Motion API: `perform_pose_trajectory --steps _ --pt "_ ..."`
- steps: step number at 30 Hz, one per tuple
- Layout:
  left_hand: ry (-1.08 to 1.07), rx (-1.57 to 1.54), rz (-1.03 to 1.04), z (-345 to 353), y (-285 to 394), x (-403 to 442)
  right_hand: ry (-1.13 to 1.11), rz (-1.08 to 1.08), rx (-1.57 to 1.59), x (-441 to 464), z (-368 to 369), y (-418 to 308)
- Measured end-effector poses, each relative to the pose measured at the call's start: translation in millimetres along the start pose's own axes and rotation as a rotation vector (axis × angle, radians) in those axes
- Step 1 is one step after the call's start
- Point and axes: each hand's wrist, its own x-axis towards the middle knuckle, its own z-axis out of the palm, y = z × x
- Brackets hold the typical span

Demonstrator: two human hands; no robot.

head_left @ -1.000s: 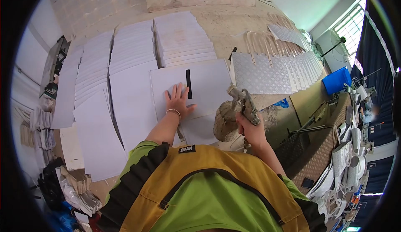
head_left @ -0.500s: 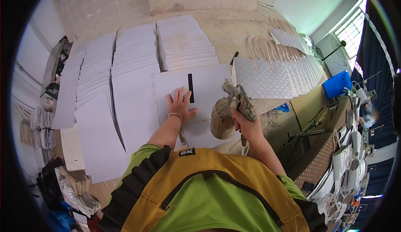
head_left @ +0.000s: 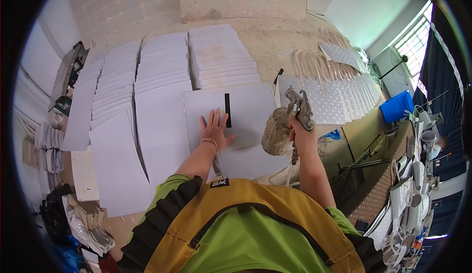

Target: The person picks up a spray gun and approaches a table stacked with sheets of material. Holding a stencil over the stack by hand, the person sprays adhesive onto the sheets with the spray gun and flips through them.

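My left hand (head_left: 215,129) lies flat with fingers spread on a white sheet (head_left: 204,106), a bracelet at its wrist. A narrow black strip (head_left: 228,110) lies on that sheet, just beside my fingertips. My right hand (head_left: 304,137) is wrapped round the handle of a spray gun (head_left: 301,108), whose metal body is crusted with dried residue. Its caked cup (head_left: 276,133) hangs to the left of the handle, over the sheet's right side. The fingers on the far side of the handle are partly hidden.
Overlapping rows of white sheets (head_left: 162,66) cover the table's left and middle. Patterned silvery panels with handles (head_left: 314,96) lie at the right. Beyond them stand a blue bin (head_left: 396,106) and a fan (head_left: 400,61). A board (head_left: 243,0) leans at the back.
My right hand has moved the spray gun to the right and slightly up, away from the middle of the sheet. My left hand stays flat on the sheet.
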Motion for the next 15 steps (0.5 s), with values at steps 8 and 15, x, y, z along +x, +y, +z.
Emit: perform_pose_trajectory --steps 8,15 --pt "-0.006 -0.009 0.001 -1 1 -1 0.004 0.010 -0.022 8 5 1" --pt "0.009 -0.010 0.005 1 -1 0 -0.037 0.018 0.008 1 -5 5"
